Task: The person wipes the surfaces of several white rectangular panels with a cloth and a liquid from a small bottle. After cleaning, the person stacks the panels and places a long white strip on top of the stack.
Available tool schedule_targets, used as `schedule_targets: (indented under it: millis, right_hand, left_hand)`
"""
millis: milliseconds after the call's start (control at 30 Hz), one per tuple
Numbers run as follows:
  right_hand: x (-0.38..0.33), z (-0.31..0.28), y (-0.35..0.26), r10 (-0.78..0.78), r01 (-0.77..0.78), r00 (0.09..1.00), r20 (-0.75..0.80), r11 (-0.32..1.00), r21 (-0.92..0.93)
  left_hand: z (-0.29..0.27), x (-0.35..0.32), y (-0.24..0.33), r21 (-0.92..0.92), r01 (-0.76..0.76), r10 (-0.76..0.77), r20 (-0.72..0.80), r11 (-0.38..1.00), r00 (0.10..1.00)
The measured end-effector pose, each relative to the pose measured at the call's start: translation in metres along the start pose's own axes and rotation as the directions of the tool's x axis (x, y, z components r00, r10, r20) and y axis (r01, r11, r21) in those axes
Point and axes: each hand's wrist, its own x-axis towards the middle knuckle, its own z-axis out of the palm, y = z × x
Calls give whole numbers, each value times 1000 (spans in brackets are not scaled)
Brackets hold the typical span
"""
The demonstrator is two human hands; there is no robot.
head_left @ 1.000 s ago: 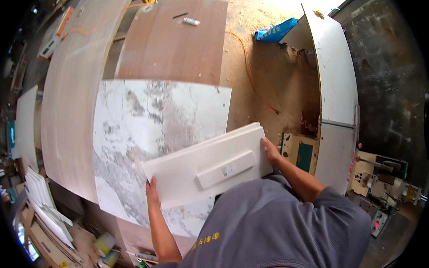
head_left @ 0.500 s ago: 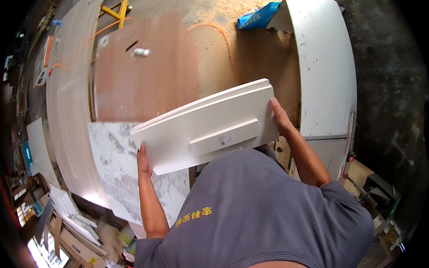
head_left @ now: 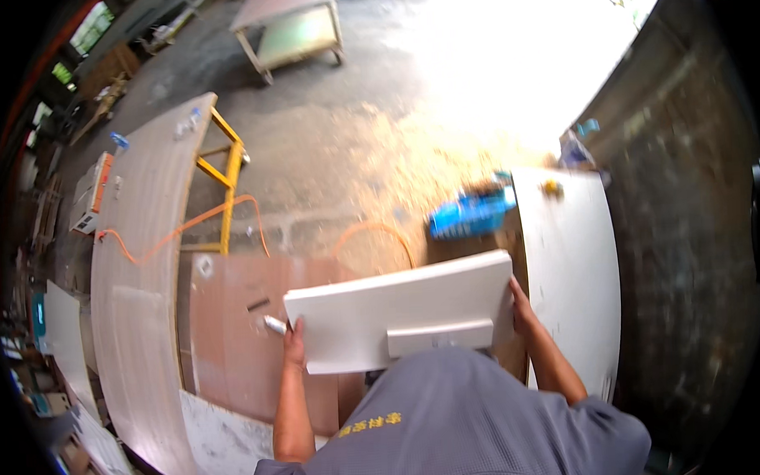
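A stack of white boards (head_left: 349,322) is held up in front of my body, long and nearly level. A short white strip (head_left: 440,337) lies on the top board, close to my shirt. My left hand (head_left: 293,344) is closed on the left end of the stack, its thumb on the top face. At the other end, my right hand (head_left: 521,303) grips the short edge; its fingers under the boards are hidden. Below and left of the boards, a reddish-brown panel (head_left: 233,351) carries a white bottle (head_left: 274,324) and a small dark bar (head_left: 258,304).
To the left runs a long pale wood sheet (head_left: 140,330) beside a yellow trestle (head_left: 231,176), crossed by an orange hose (head_left: 197,220). A white panel (head_left: 574,273) stands at right, near a blue bag (head_left: 471,216). Farther off are sawdust (head_left: 394,153) and a wheeled cart (head_left: 294,46).
The view has swung up and forward, bringing the cart and more floor into sight. The held stack has become more level and sits lower in view. Both hands keep their grip.
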Motion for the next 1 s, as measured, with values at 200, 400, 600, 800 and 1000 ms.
schedule_targets:
  millis: [200, 400, 600, 800, 1000]
  right_hand:
    - [116, 35, -82, -79, 80, 997, 25, 996, -40]
    - [256, 103, -170, 18, -17, 999, 36, 1000, -16]
    - [429, 169, -244, -81, 101, 965, 250, 993, -66]
    - [505, 313, -384, -23, 121, 971, 237, 907, -404]
    - [624, 427, -460, 45, 52, 984, 175, 856, -515]
  left_hand:
    - [63, 130, 88, 83, -64, 66, -23, 995, 998]
    - [88, 252, 142, 102, -109, 119, -100, 989, 988]
    - [96, 360, 198, 65, -93, 104, -182, 993, 978]
    - [65, 446, 212, -48, -159, 131, -357, 986, 925]
    - [57, 569, 258, -149, -49, -24, -448, 988, 894]
